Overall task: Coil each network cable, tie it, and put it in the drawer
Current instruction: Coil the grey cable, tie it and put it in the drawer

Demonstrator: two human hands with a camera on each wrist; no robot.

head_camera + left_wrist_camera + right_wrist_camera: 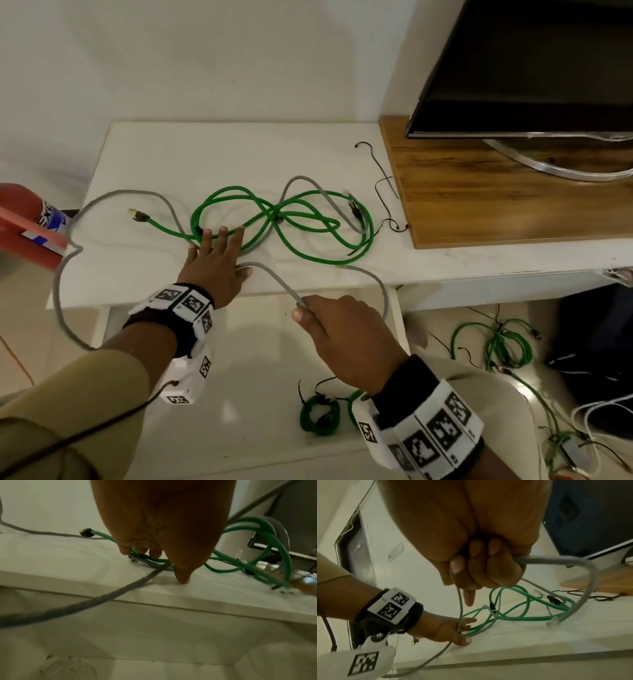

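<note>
A long green network cable [291, 219] lies in loose tangled loops on the white tabletop [171, 154]. A grey network cable [270, 274] winds across it and hangs off the left edge. My left hand [214, 257] lies flat on the table with straight fingers, pressing down where grey and green strands cross; in the left wrist view its thumb [182, 578] touches the tabletop. My right hand [339, 329] grips the grey cable [573, 559] in a fist above the open drawer [260, 342]. One end loops out of the fist to a clear plug [553, 622]. Two coiled, tied green cables [320, 416] lie in the drawer.
A TV [534, 68] stands on a wooden board [479, 205] at the right. Thin black ties [387, 192] lie beside the board. A red fire extinguisher [24, 222] sits at the left. More green cables [507, 346] lie on the floor to the right.
</note>
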